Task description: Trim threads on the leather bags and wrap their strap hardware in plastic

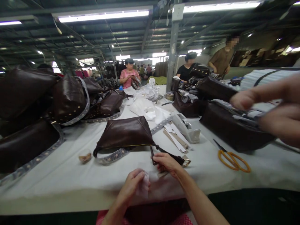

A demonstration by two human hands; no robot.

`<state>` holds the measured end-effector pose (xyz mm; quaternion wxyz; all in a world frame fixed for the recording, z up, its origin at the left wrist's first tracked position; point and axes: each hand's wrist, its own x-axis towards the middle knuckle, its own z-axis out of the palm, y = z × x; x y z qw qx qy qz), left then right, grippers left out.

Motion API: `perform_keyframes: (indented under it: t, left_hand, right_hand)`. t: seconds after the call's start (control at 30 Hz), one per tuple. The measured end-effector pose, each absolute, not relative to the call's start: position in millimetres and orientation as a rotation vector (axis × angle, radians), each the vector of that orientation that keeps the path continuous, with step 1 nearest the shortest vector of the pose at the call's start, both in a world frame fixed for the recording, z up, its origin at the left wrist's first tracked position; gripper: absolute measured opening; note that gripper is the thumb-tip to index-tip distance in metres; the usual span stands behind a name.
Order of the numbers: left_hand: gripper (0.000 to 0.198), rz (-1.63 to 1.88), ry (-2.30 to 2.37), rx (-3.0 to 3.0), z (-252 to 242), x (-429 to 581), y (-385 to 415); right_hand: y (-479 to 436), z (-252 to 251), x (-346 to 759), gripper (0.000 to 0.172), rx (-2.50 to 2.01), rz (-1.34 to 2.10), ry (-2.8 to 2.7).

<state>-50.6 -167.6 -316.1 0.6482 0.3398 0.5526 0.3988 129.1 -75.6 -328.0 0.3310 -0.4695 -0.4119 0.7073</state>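
Note:
A dark brown leather bag [127, 132] lies on the white-covered table in front of me, its zipper edge toward me. My right hand [166, 163] pinches a thin dark leather pull [152, 155] that hangs from the bag's near right corner. Beside it, the bag's strap with a metal buckle [186, 162] runs to the right. In my left hand [134, 182], close to the table's front edge, is a thin whitish sheet [143, 187], blurred by motion. A strap wrapped in clear plastic [113, 157] curves out below the bag's left side.
Orange-handled scissors [232, 160] and a tape dispenser [186, 126] lie to the right, near paper strips [174, 137]. Brown bags [69, 98] are piled at left, more at right. Another person's blurred hand [276, 106] reaches in from the right. Several people work farther back.

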Motion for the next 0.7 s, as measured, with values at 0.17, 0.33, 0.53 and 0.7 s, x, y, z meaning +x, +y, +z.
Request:
perform_keyframes:
  t: [0.17, 0.33, 0.53, 0.7]
  left_hand:
    - [0.032, 0.894, 1.219, 0.819, -308.9, -44.6, -164.3]
    - [0.014, 0.928, 1.197, 0.928, -311.9, -41.5, -158.0]
    - [0.032, 1.058, 1.101, 0.796, -318.9, -33.5, -151.3]
    - [0.037, 1.073, 1.058, 0.776, -317.9, -32.3, -150.5]
  right_hand:
    - [-70.8, -331.4, 125.2, 0.013, -1.209, 1.838, -1.065]
    - [-69.9, -326.4, 122.0, 0.017, -1.123, 1.913, -0.943]
    - [-70.6, -319.0, 114.9, 0.02, -1.012, 2.023, -0.817]
    - [-71.6, -320.9, 117.7, 0.024, -0.931, 2.067, -0.749]
